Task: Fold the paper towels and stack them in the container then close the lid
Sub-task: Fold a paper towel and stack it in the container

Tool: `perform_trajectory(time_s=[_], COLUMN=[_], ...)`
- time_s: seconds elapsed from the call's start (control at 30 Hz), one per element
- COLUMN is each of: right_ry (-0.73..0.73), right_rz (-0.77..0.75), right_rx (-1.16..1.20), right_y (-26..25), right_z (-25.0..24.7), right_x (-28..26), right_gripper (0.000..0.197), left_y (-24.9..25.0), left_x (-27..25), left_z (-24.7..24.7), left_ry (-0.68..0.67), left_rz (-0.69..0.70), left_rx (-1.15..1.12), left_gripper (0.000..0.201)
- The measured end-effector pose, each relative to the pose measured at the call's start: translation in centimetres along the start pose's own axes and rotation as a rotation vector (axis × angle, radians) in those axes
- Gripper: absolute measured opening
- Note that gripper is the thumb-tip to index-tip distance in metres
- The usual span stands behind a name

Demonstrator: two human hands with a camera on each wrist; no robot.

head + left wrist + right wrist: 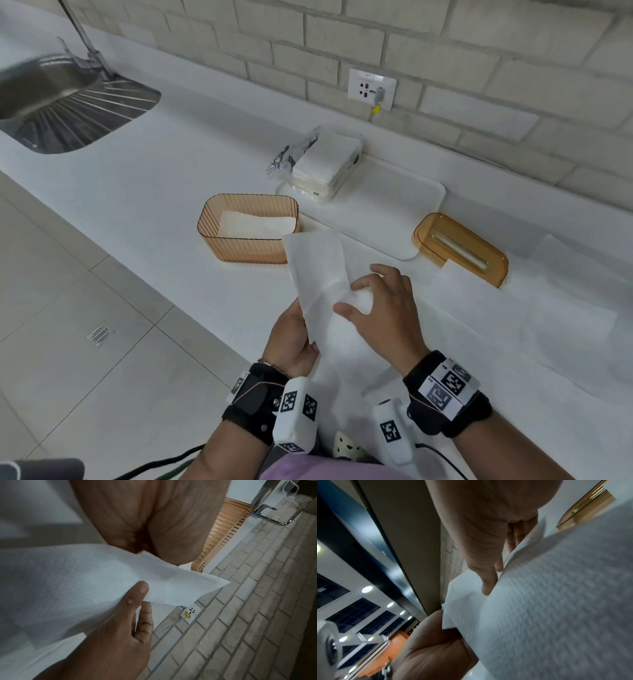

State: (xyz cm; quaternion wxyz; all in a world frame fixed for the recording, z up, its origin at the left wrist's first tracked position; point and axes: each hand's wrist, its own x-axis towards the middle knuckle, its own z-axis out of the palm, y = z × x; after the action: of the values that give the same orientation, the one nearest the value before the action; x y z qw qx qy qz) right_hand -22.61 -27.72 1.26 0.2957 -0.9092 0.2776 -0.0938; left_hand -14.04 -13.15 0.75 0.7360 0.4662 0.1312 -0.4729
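Both hands, left hand [294, 339] and right hand [383, 308], pinch one paper towel [318, 274] above the counter [171, 192]. The open container [250, 233] stands just behind. The lid [460, 248] lies well to the right, partly under loose sheets [520, 308].

The paper towel [318, 274] hides most of the left hand's [293, 337] fingers. The sink [41, 85] is blurred and cut off at the head view's left edge.

White embossed paper towel [317, 274], ribbed translucent amber container [248, 233], amber lid [460, 248], white bench [154, 192], pale brick wall [445, 51].
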Motion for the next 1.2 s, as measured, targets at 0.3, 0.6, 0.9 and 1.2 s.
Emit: perform_trajectory(time_s=[0.3,0.6,0.9,1.2], right_ry=[-0.050,-0.086,-0.164,-0.226], right_rz=[0.098,0.130,0.362,0.399], right_rx=[-0.023,0.370,0.652,0.746], right_y=[-1.8,-3.5,-3.9,-3.2], right_z=[-0.8,-4.4,-0.5,1.1], right_x=[1.7,3.0,6.6,7.3], right_gripper=[0.027,0.027,0.043,0.031], left_y=[1.8,2.6,2.2,2.3], left_x=[2.0,2.8,3.7,3.5], left_z=[-2.3,-3.3,-4.3,-4.4], left_ry=[-0.004,-0.179,-0.142,-0.170], left_rz=[-0.026,-0.056,0.006,0.057], left_rx=[-0.050,-0.070,0.170,0.243], left_gripper=[0.014,0.032,0.072,0.063])
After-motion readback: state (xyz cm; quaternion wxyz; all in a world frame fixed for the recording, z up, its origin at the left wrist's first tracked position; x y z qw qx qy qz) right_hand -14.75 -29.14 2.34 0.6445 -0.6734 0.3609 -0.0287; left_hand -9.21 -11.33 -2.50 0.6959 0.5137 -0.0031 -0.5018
